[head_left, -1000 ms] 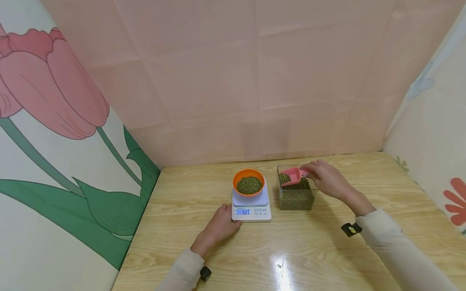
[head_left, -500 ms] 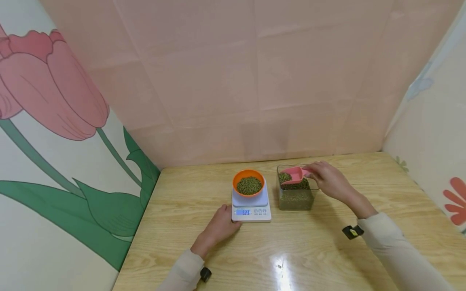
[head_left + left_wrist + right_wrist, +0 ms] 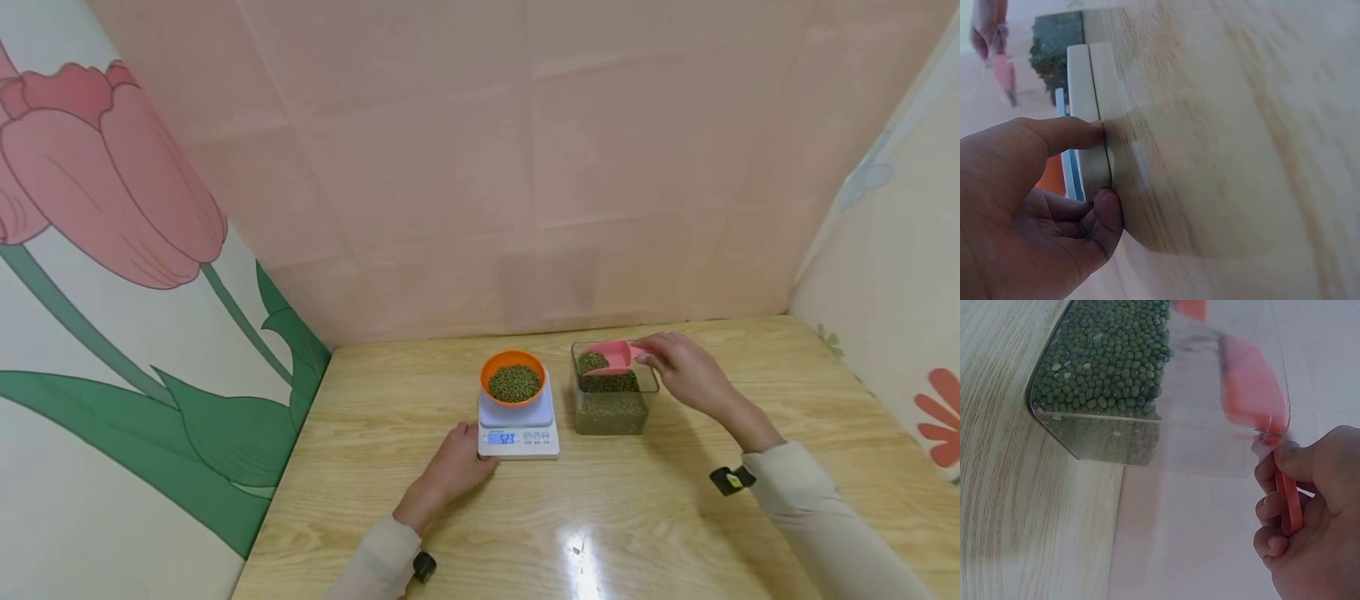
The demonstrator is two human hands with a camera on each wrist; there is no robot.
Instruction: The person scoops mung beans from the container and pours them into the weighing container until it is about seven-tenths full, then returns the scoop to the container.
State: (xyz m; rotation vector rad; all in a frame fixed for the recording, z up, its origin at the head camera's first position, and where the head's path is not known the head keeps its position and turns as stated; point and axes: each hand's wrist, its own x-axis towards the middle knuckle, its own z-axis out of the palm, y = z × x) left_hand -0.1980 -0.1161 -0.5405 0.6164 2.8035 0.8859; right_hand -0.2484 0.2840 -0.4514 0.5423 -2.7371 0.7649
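Note:
My right hand (image 3: 688,375) grips the handle of a pink scoop (image 3: 618,355), which carries mung beans (image 3: 592,362) over the top of a clear plastic container (image 3: 611,415). In the right wrist view, fingers curl round the scoop's handle (image 3: 1293,509) beside the container's rim. More mung beans (image 3: 1107,369) lie inside that container. Thumb and fingers of my left hand (image 3: 453,467) hold the front left corner of a white kitchen scale (image 3: 517,417). Its lit display (image 3: 502,438) appears to read 523. On the scale stands an orange bowl (image 3: 512,354) of mung beans.
The light wood table (image 3: 360,417) meets a pink sheet-covered wall (image 3: 420,208) at the back. A tulip-painted panel (image 3: 97,167) borders it on the left, a flower-painted panel (image 3: 885,275) on the right. The container stands close right of the scale.
The scoop has risen slightly and shifted a little right over the container, turning more level. My left hand, the scale and the bowl have stayed put; the display looks unchanged.

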